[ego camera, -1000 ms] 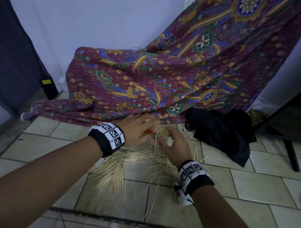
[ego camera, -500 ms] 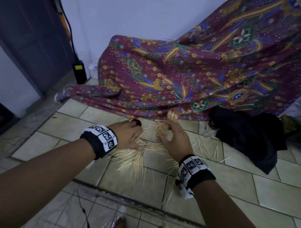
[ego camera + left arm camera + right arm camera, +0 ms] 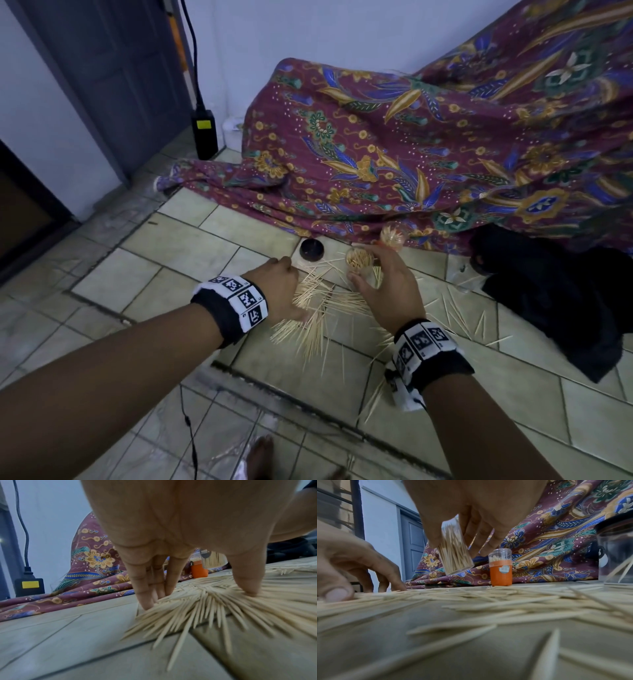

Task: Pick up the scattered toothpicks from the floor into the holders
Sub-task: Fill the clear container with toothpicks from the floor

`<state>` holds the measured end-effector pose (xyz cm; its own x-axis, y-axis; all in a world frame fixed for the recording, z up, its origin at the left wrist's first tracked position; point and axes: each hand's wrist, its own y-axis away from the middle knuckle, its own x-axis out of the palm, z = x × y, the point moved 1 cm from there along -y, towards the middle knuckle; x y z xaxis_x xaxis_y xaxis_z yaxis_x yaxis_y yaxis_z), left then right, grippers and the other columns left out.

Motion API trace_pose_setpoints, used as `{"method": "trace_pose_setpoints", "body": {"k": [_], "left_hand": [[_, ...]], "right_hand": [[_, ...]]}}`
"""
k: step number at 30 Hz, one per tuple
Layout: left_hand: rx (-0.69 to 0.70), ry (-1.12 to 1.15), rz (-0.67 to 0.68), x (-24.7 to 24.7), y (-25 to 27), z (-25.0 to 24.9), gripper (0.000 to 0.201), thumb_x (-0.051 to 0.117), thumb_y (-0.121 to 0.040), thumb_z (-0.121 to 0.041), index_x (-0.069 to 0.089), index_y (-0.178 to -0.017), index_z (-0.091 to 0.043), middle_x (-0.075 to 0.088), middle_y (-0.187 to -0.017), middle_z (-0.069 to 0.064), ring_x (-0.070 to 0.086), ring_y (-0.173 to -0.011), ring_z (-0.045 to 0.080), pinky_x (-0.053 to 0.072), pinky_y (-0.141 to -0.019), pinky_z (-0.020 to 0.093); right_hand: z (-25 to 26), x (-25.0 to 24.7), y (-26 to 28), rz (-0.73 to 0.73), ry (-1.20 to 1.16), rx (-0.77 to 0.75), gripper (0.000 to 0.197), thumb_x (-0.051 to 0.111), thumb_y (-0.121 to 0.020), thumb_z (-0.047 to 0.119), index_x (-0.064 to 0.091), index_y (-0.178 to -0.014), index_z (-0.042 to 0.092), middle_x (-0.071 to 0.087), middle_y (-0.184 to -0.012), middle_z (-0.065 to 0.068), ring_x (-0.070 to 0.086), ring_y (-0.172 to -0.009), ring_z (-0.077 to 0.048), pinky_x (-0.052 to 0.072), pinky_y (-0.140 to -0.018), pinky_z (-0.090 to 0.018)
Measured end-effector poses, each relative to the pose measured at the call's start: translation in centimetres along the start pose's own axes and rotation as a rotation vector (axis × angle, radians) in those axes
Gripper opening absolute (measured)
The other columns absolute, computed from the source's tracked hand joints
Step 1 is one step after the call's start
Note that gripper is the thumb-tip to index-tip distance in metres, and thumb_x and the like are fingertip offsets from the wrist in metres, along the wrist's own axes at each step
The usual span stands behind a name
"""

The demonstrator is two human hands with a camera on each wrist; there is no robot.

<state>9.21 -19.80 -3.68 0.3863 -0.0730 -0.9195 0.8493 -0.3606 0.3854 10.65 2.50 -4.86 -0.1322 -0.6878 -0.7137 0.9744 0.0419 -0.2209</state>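
Many toothpicks (image 3: 318, 308) lie scattered on the tiled floor. My left hand (image 3: 294, 291) presses down on the pile, fingers and thumb spread apart over a fan of toothpicks (image 3: 205, 608). My right hand (image 3: 363, 270) grips a clear holder (image 3: 358, 258) packed with toothpicks. In the right wrist view this holder (image 3: 455, 555) is tilted and lifted off the floor. Behind it, an orange holder (image 3: 392, 236) with a clear cap stands upright by the cloth, also holding toothpicks.
A round black lid (image 3: 311, 249) lies just beyond my left hand. A patterned maroon cloth (image 3: 411, 154) drapes across the back, with a black cloth (image 3: 548, 291) to the right. A clear jar (image 3: 616, 555) stands at the right. A floor track (image 3: 291, 394) runs near my feet.
My left hand left the holder and dropped down-left onto the toothpick pile, uncovering the black lid. My right hand kept hold of the clear holder. The view swung left.
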Motion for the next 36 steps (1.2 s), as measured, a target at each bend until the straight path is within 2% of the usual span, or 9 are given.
{"method": "trace_pose_setpoints", "body": {"k": [4,8,12,14,16,23,29,33,36], "left_hand": [[0.038,0.022,-0.011,-0.3,-0.3,-0.2,0.070,0.065,-0.081,-0.057,0.051,-0.134,-0.013,0.051,-0.126,0.009,0.051,-0.117,0.025,0.045,-0.097,0.036],[0.102,0.050,-0.039,-0.8,-0.5,-0.2,0.062,0.066,-0.083,-0.049,0.052,-0.133,-0.015,0.050,-0.129,0.006,0.052,-0.116,0.024,0.045,-0.097,0.037],[0.000,0.019,-0.084,-1.2,-0.1,0.3,0.080,0.060,-0.075,-0.072,0.053,-0.126,-0.011,0.053,-0.121,0.008,0.052,-0.111,0.025,0.046,-0.092,0.035],[-0.067,-0.042,-0.023,-0.9,0.4,0.3,0.090,0.054,-0.069,-0.082,0.054,-0.123,-0.009,0.053,-0.120,0.010,0.052,-0.110,0.025,0.045,-0.090,0.036],[-0.081,-0.062,0.029,-0.3,0.8,0.0,0.091,0.056,-0.067,-0.082,0.053,-0.122,-0.010,0.051,-0.122,0.009,0.052,-0.111,0.026,0.046,-0.088,0.037],[-0.045,-0.037,0.015,-0.2,0.8,-0.9,0.055,0.062,-0.086,-0.053,0.057,-0.120,-0.010,0.056,-0.117,0.010,0.058,-0.105,0.028,0.046,-0.084,0.034],[-0.025,-0.082,0.028,-0.5,0.0,-0.8,0.041,0.059,-0.091,-0.040,0.061,-0.119,-0.010,0.060,-0.113,0.012,0.060,-0.102,0.029,0.042,-0.076,0.031],[-0.035,-0.096,0.041,-0.6,-0.4,-0.8,0.024,0.054,-0.092,-0.021,0.062,-0.111,-0.009,0.064,-0.108,0.015,0.061,-0.099,0.033,0.045,-0.076,0.033],[-0.050,-0.066,0.048,-0.7,-0.7,-0.5,0.025,0.051,-0.090,-0.016,0.063,-0.111,-0.013,0.063,-0.107,0.017,0.062,-0.097,0.035,0.050,-0.079,0.035]], "right_hand": [[0.1,-0.1,0.0,-0.009,-0.014,0.005,0.050,0.075,-0.083,0.035,0.056,-0.128,0.023,0.059,-0.128,0.003,0.051,-0.125,-0.018,0.046,-0.101,-0.039],[0.2,-0.2,0.1,-0.020,-0.026,0.004,0.050,0.075,-0.083,0.033,0.056,-0.127,0.023,0.060,-0.126,0.004,0.053,-0.121,-0.017,0.046,-0.100,-0.035],[0.2,-0.2,0.1,-0.022,-0.024,0.013,0.050,0.075,-0.083,0.033,0.055,-0.127,0.022,0.059,-0.128,0.002,0.050,-0.127,-0.020,0.045,-0.102,-0.038],[0.1,-0.2,0.1,-0.021,-0.027,0.016,0.050,0.075,-0.083,0.034,0.055,-0.127,0.022,0.059,-0.129,0.002,0.049,-0.128,-0.020,0.045,-0.102,-0.039],[-0.1,-0.1,0.0,-0.012,-0.027,0.016,0.050,0.074,-0.083,0.036,0.055,-0.128,0.024,0.058,-0.129,0.004,0.049,-0.129,-0.019,0.045,-0.102,-0.040],[-0.4,0.2,-0.2,0.008,-0.023,0.015,0.052,0.074,-0.083,0.038,0.054,-0.130,0.025,0.057,-0.132,0.004,0.047,-0.131,-0.017,0.044,-0.103,-0.040],[-0.3,0.1,-0.2,0.014,-0.023,0.029,0.053,0.073,-0.084,0.039,0.054,-0.131,0.024,0.056,-0.132,0.004,0.048,-0.128,-0.017,0.044,-0.103,-0.039],[-0.2,0.0,-0.2,0.013,-0.021,0.027,0.053,0.073,-0.084,0.038,0.054,-0.131,0.023,0.056,-0.131,0.004,0.050,-0.125,-0.016,0.043,-0.102,-0.033],[-0.1,0.0,-0.2,0.018,-0.028,0.030,0.053,0.073,-0.084,0.037,0.054,-0.132,0.022,0.055,-0.133,0.005,0.048,-0.128,-0.015,0.043,-0.103,-0.033]]}}
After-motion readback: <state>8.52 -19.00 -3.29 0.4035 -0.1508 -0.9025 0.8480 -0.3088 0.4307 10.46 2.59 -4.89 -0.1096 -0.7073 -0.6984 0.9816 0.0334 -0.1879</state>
